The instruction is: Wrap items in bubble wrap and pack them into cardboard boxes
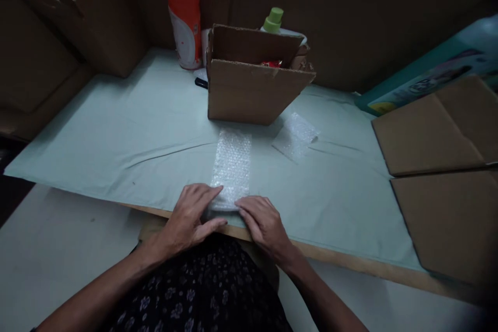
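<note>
A strip of bubble wrap (232, 158) lies lengthwise on the pale green cloth in front of me, its near end folded over. My left hand (190, 215) is curled round the left side of that fold, index finger on top and thumb on the near side. From the right, my right hand (264, 220) presses its bent fingers on the fold's other corner, thumb below. Whether anything lies inside the fold is hidden. Just beyond the strip stands an open cardboard box (257, 91) with something red inside.
A loose piece of bubble wrap (298, 132) lies right of the strip. Behind are an orange bottle (183, 15), a green-capped bottle (273, 19) and a black object (201, 83). Cardboard flaps (436, 135) and a teal package (428, 72) are at right; cardboard boxes (109, 26) at left.
</note>
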`<state>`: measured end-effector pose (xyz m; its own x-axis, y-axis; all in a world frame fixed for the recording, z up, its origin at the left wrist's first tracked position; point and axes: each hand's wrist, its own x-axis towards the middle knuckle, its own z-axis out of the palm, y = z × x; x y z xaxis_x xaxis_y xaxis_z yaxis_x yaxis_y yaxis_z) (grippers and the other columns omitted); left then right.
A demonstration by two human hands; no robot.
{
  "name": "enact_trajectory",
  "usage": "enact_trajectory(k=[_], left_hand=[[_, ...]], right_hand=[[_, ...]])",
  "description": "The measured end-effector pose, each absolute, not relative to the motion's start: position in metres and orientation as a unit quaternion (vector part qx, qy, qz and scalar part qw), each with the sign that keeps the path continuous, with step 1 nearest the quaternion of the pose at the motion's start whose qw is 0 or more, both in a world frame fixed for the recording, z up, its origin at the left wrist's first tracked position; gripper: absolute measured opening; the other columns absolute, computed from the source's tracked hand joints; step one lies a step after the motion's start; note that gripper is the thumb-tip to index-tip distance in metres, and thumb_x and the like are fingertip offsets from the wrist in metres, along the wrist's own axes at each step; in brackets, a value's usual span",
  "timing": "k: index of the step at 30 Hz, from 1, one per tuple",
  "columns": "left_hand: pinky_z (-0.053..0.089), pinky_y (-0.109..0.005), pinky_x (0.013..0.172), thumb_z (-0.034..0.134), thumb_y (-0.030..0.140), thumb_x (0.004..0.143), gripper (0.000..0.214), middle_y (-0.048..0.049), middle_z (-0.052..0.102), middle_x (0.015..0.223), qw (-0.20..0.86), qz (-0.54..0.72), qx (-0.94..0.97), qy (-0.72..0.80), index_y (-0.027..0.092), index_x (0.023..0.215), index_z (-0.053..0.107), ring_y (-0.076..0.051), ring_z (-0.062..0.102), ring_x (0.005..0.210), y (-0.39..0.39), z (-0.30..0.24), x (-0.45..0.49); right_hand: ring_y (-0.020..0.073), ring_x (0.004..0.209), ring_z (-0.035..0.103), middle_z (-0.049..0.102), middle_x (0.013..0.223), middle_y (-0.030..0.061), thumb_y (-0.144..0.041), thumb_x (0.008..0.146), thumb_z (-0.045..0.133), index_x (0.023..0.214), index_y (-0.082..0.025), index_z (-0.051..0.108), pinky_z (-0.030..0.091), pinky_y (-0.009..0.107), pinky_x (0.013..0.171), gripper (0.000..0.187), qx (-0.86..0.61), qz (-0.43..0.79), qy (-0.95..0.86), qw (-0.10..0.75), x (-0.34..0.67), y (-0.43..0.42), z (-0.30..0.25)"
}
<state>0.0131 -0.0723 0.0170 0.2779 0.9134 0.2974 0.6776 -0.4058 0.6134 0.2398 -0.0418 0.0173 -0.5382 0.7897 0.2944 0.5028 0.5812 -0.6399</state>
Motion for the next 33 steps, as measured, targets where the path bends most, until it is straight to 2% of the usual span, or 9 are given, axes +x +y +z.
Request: enact_trajectory(k=[5,8,12,17,20,24,27,31,33], left_hand=[[0.048,-0.037,0.077,0.056,0.023,0.096,0.038,-0.0053,0.066,0.084,0.194,0.288,0.729,0.59,0.017,0.133,0.057,-0.022,0.058,0.079,-0.061,0.007,0.022],[0.048,-0.04,0.08,0.057,0.025,0.095,0.037,-0.0075,0.068,0.093,0.164,0.273,0.73,0.605,0.019,0.132,0.057,-0.024,0.06,0.086,-0.054,0.004,0.024],[0.046,-0.047,0.097,0.061,0.029,0.095,0.039,-0.0156,0.062,0.128,0.127,0.301,0.766,0.554,0.019,0.132,0.057,-0.03,0.056,0.117,-0.06,0.009,0.02],[0.048,-0.044,0.09,0.055,0.018,0.097,0.04,-0.0078,0.07,0.106,0.187,0.313,0.789,0.495,0.024,0.136,0.052,-0.024,0.06,0.099,-0.064,0.017,0.016],[0.05,-0.042,0.084,0.056,0.02,0.097,0.038,-0.0062,0.07,0.096,0.201,0.317,0.773,0.511,0.022,0.134,0.054,-0.023,0.06,0.09,-0.05,0.016,0.02],[0.05,-0.045,0.086,0.055,0.022,0.096,0.032,-0.0114,0.069,0.106,0.148,0.278,0.771,0.554,0.018,0.127,0.06,-0.027,0.06,0.097,-0.033,0.01,0.023],[0.047,-0.048,0.095,0.06,0.029,0.095,0.036,-0.0136,0.065,0.122,0.138,0.287,0.784,0.534,0.02,0.13,0.059,-0.029,0.057,0.111,-0.039,0.011,0.019],[0.047,-0.049,0.096,0.057,0.023,0.096,0.04,-0.0102,0.067,0.113,0.18,0.293,0.794,0.501,0.023,0.136,0.054,-0.027,0.057,0.109,-0.053,0.015,0.015],[0.05,-0.046,0.091,0.054,0.022,0.097,0.038,-0.0088,0.068,0.105,0.188,0.291,0.778,0.524,0.024,0.135,0.054,-0.026,0.059,0.102,-0.049,0.016,0.015]], right_hand=[[0.0235,0.099,0.068,0.075,0.107,0.0082,-0.025,0.099,0.057,0.117,-0.022,0.068,0.052,0.041,0.086,0.021,-0.449,0.19,-0.814,0.315,0.237,-0.033,0.022],[0.0259,0.104,0.065,0.072,0.111,0.0095,-0.025,0.096,0.061,0.118,-0.022,0.067,0.048,0.044,0.089,0.023,-0.424,0.107,-0.849,0.297,0.239,-0.035,0.019],[0.0266,0.109,0.063,0.073,0.112,0.0093,-0.023,0.097,0.059,0.116,-0.021,0.069,0.045,0.045,0.095,0.021,-0.389,0.106,-0.883,0.242,0.24,-0.033,0.016],[0.0217,0.09,0.067,0.077,0.097,0.0045,-0.024,0.1,0.055,0.111,-0.024,0.071,0.047,0.041,0.086,0.02,-0.397,0.239,-0.855,0.233,0.244,-0.024,0.025],[0.023,0.095,0.068,0.075,0.104,0.0072,-0.027,0.1,0.054,0.117,-0.023,0.069,0.049,0.041,0.085,0.022,-0.43,0.218,-0.836,0.263,0.246,-0.024,0.028],[0.0295,0.112,0.062,0.069,0.124,0.0142,-0.028,0.097,0.06,0.12,-0.019,0.067,0.047,0.047,0.094,0.026,-0.423,0.112,-0.863,0.252,0.245,-0.025,0.022],[0.0301,0.114,0.061,0.07,0.124,0.0132,-0.025,0.097,0.059,0.12,-0.021,0.068,0.045,0.05,0.097,0.026,-0.403,0.122,-0.884,0.206,0.242,-0.02,0.02],[0.0233,0.097,0.067,0.077,0.105,0.0064,-0.026,0.099,0.056,0.123,-0.024,0.068,0.048,0.044,0.092,0.026,-0.395,0.231,-0.863,0.215,0.244,-0.011,0.026],[0.0238,0.098,0.067,0.076,0.109,0.007,-0.03,0.1,0.056,0.126,-0.024,0.066,0.049,0.043,0.09,0.028,-0.408,0.235,-0.853,0.224,0.245,-0.009,0.028]])
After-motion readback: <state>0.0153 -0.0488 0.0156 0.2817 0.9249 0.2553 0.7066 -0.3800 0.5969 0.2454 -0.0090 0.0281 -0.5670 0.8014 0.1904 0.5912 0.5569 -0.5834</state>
